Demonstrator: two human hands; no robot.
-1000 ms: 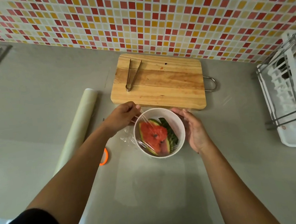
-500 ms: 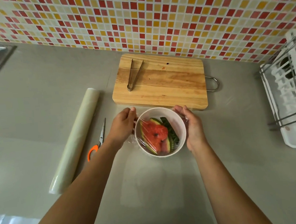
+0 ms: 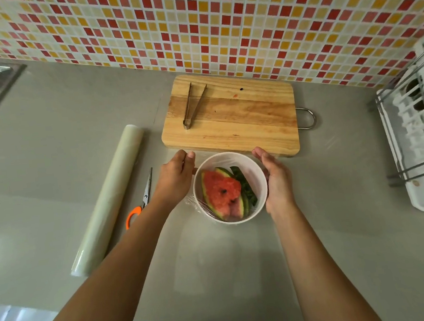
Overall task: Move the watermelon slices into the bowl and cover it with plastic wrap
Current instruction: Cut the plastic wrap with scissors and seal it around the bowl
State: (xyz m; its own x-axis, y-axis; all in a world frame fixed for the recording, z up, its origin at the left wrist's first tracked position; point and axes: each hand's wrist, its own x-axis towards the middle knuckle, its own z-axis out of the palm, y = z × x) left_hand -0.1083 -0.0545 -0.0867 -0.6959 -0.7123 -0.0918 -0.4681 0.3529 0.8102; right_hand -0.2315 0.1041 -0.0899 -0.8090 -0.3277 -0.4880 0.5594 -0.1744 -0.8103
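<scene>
1. Grip. The left hand (image 3: 175, 179) lies against the left wall of the bowl (image 3: 248, 167), fingers close together and extended away from the person, back of the hand up. Its underside is hidden, so it cannot be told whether it pinches any film. The right hand (image 3: 276, 180) lies flat against the right wall, palm toward the bowl, fingers nearly straight and pressed together. Neither hand curls over the rim.

2. Task items. The bowl stands on the counter (image 3: 341, 225) between the two hands. The watermelon slices (image 3: 222, 193) lie inside it, red flesh up, rinds stacked toward the right hand. The plastic wrap (image 3: 193, 204) is stretched over the bowl opening; loose film bunches on the counter under the left wrist.

3. Surroundings.
- Just beyond both sets of fingertips: the cutting board (image 3: 230, 122), with the tongs (image 3: 192, 106) resting on its left part.
- Just outside the left forearm: the scissors (image 3: 142, 202), orange handle toward the person.
- Further out on the same side: the wrap roll (image 3: 109, 198), lying lengthwise on the counter.
- Well apart from the right hand, at the far right: the dish rack (image 3: 421, 140).
- Beyond the board: the tiled wall (image 3: 192, 20).
</scene>
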